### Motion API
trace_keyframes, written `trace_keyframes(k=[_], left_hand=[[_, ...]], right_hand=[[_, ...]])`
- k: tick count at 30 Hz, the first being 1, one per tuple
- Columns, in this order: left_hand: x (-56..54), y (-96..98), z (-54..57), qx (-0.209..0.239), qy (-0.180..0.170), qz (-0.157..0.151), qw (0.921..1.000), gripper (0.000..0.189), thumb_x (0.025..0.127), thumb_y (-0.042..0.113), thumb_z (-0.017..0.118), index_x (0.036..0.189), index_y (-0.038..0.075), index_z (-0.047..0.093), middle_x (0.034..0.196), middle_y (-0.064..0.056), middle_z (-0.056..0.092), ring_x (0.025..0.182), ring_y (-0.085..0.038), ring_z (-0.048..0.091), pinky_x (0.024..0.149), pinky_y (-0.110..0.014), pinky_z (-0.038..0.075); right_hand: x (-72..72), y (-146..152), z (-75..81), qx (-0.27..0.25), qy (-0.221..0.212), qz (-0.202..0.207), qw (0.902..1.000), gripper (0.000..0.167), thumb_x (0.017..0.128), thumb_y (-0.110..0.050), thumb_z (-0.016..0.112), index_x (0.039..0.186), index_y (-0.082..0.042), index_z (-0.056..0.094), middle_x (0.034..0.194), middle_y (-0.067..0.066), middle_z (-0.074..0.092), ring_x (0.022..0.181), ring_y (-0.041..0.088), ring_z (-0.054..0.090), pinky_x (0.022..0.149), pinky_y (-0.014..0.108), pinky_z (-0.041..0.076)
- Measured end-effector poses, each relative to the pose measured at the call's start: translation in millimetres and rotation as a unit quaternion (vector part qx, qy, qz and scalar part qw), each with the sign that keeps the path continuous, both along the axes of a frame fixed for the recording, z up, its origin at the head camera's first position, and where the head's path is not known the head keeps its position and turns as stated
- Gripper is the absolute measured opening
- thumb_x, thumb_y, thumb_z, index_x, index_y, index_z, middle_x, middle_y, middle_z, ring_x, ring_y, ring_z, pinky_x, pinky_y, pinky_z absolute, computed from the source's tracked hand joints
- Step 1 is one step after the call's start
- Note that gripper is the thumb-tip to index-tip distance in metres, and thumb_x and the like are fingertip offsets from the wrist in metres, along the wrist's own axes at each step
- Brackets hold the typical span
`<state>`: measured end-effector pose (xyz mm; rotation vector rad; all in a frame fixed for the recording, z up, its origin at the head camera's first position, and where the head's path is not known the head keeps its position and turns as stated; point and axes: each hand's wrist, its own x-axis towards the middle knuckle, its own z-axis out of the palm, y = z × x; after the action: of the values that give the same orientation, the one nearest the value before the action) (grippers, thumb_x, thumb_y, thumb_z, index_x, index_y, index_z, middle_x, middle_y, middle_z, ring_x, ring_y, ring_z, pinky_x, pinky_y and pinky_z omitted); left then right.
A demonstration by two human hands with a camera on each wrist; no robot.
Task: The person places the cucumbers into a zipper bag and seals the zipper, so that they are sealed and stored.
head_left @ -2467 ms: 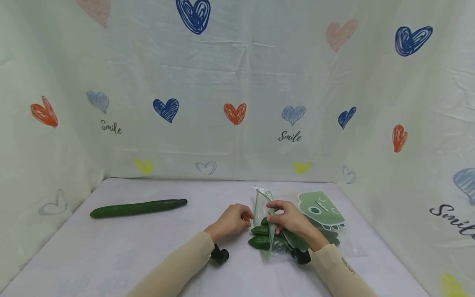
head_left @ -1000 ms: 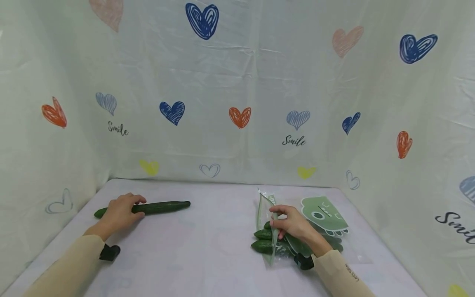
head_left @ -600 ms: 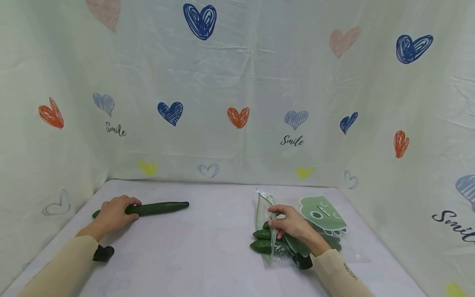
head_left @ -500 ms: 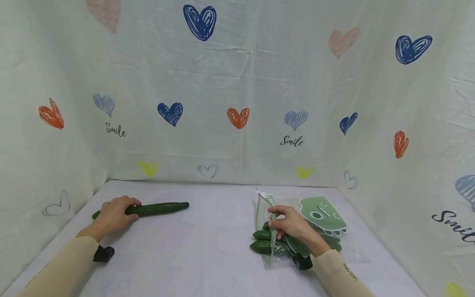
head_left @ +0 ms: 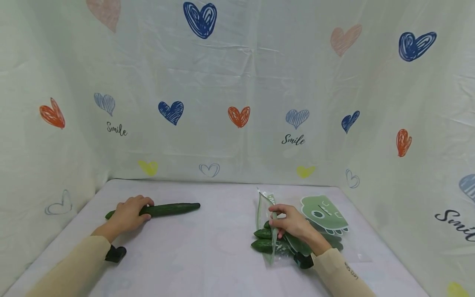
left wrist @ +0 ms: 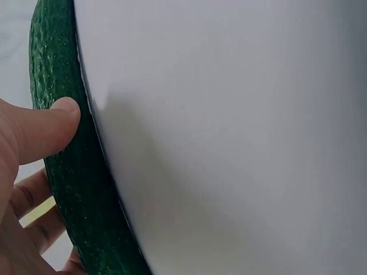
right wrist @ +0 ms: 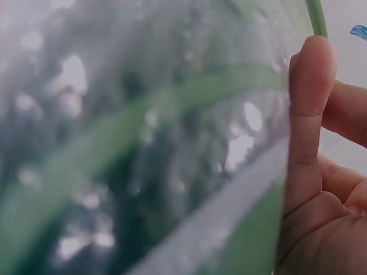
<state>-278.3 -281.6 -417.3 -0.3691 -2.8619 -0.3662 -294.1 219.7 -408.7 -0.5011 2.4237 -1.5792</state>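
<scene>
A long dark green cucumber (head_left: 172, 209) is gripped near its left part by my left hand (head_left: 128, 213). In the left wrist view, the thumb presses one side of the cucumber (left wrist: 86, 189) and fingers reach round the other. My right hand (head_left: 291, 226) pinches the green-edged rim of a clear zip bag (head_left: 262, 208) between thumb and fingers. Several cucumbers (head_left: 262, 246) lie inside this bag, their ends showing at its mouth. A green cartoon face is printed on the bag. The right wrist view is mostly filled by the blurred plastic (right wrist: 143, 143) beside the thumb.
A white cloth covers the table (head_left: 208, 251). Behind and at both sides hangs a pale curtain (head_left: 237, 82) printed with hearts and the word Smile. A dark wrist camera (head_left: 116, 254) sits on the left wrist, another at the right wrist.
My left hand has gone from beside the bag to the cucumber at the left and taken hold of it. Lately the cucumber has shifted slightly right. The right hand stays on the bag rim.
</scene>
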Motion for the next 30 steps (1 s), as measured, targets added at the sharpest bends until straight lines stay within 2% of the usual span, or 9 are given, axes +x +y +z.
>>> trace_keyframes(k=[3,7,13,20,25,30], left_hand=[[-2.3,19.9,-1.1,0.0,0.003,-0.009,1.0,0.029,0.082,0.015,0.073,0.108,0.01,0.062,0.099,-0.007,0.06,0.096,-0.034,0.056,0.072,-0.058,0.042],[-4.9,51.1,-0.8,0.023,0.009,-0.019,0.9995,0.03,0.084,0.017,0.072,0.112,0.011,0.061,0.1,-0.004,0.059,0.096,-0.03,0.055,0.073,-0.054,0.042],[-5.0,107.4,1.6,0.028,0.015,-0.05,0.9983,0.03,0.085,0.021,0.073,0.112,0.015,0.062,0.1,0.001,0.059,0.096,-0.024,0.054,0.076,-0.05,0.042],[-1.5,171.1,-2.4,0.034,0.006,-0.079,0.9963,0.029,0.084,0.025,0.074,0.11,0.019,0.062,0.098,0.005,0.058,0.094,-0.019,0.053,0.079,-0.047,0.042],[-2.4,199.5,-4.6,0.029,0.007,-0.091,0.9954,0.027,0.085,0.025,0.073,0.109,0.019,0.062,0.095,0.004,0.057,0.092,-0.021,0.054,0.077,-0.048,0.041],[-10.1,219.7,-5.1,0.041,-0.004,-0.102,0.9939,0.026,0.085,0.026,0.072,0.109,0.019,0.063,0.095,0.003,0.057,0.091,-0.021,0.053,0.076,-0.046,0.04]], right_hand=[[-0.1,0.0,0.3,-0.001,0.0,-0.001,1.0,0.052,0.085,-0.004,0.068,0.13,0.011,0.047,0.11,0.024,0.049,0.047,0.019,0.056,0.049,0.037,0.052],[-0.7,0.0,0.8,-0.004,0.0,0.0,1.0,0.051,0.085,-0.003,0.067,0.13,0.011,0.047,0.11,0.024,0.049,0.047,0.019,0.056,0.049,0.037,0.052],[-1.3,0.0,0.8,-0.005,0.001,0.001,1.0,0.051,0.086,-0.003,0.067,0.13,0.012,0.047,0.112,0.025,0.049,0.047,0.019,0.056,0.049,0.037,0.052],[-0.8,1.0,2.3,-0.014,0.0,0.001,0.9999,0.052,0.085,-0.002,0.067,0.13,0.012,0.046,0.112,0.027,0.049,0.046,0.018,0.056,0.048,0.037,0.052],[-0.2,1.8,3.3,-0.009,0.003,0.002,0.9999,0.052,0.086,-0.003,0.067,0.131,0.011,0.047,0.113,0.024,0.049,0.046,0.019,0.056,0.049,0.039,0.052],[0.0,1.8,5.1,-0.009,0.007,0.0,0.9999,0.051,0.086,-0.004,0.067,0.131,0.01,0.047,0.116,0.024,0.049,0.047,0.02,0.057,0.049,0.039,0.052]])
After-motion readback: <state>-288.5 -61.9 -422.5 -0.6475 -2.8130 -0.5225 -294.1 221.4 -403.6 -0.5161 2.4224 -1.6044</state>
